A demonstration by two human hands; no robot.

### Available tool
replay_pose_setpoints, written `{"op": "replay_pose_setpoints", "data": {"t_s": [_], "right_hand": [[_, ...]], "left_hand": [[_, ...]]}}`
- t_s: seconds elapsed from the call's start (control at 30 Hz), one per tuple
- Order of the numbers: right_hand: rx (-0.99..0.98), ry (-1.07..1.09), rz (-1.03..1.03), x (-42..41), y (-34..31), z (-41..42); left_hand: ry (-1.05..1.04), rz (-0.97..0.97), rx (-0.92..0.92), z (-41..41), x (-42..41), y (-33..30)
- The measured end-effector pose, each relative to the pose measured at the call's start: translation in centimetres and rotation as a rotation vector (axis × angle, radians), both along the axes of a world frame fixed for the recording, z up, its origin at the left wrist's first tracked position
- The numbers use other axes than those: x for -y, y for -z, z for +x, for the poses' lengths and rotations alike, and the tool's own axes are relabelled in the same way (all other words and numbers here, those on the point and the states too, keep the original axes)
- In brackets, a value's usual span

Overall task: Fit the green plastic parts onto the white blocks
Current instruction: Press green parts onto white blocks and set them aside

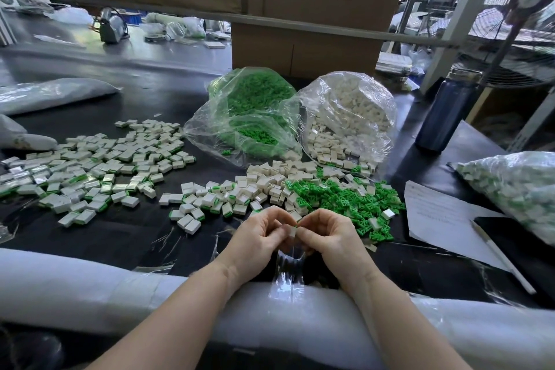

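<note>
White block (pixel 292 231), one, pinched between curled fingertips of left hand (pixel 260 239) and right hand (pixel 327 237) above the tabletop's near edge; loose green parts (pixel 339 200) heaped just beyond, beside scattered white blocks (pixel 258 186).

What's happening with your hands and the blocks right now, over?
Left hand and right hand pinching one white block between them. Green part mostly hidden. Nothing in the way.
</note>
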State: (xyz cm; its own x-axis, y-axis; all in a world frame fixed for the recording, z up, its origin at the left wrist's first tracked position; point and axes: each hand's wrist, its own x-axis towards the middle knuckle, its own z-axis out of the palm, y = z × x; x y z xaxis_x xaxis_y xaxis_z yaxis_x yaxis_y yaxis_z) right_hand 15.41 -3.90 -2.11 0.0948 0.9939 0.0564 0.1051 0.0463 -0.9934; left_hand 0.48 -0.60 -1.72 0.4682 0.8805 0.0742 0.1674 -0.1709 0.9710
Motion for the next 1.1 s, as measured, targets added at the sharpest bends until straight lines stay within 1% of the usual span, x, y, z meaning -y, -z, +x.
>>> {"op": "replay_pose_setpoints", "data": {"t_s": [0.2,0.3,0.47,0.57,0.67,0.77,0.87,0.93,1.1], "right_hand": [[0.006,0.005,-0.017,-0.2,-0.2,0.3],[-0.01,0.0,-0.04,-0.3,-0.5,0.5],[-0.026,-0.029,-0.085,-0.4,-1.4,1.3],[-0.016,0.01,-0.057,-0.7,-1.5,1.4],[-0.007,0.058,-0.031,-1.1,-1.4,1.1],[-0.01,0.104,0.004,-1.3,-1.0,0.8],[-0.015,0.122,0.019,-1.3,-0.6,0.6],[-0.014,0.123,0.025,-1.3,-0.4,0.7],[-0.013,0.125,0.017,-1.4,-0.4,0.8]], "left_hand": [[0.024,0.022,-0.012,0.0,-0.1,0.1],[0.0,0.044,-0.026,0.0,-0.2,0.1],[0.009,0.029,-0.019,0.2,-0.7,0.0],[0.026,0.02,-0.048,0.4,-1.0,-0.4],[-0.015,0.07,-0.091,0.8,-1.4,-0.6],[-0.098,0.077,-0.031,1.3,-1.4,-0.4],[-0.144,0.042,0.01,1.7,-1.4,0.1],[-0.158,0.04,0.006,1.8,-1.5,0.3],[-0.145,-0.011,0.065,2.0,-1.7,0.3]]}}
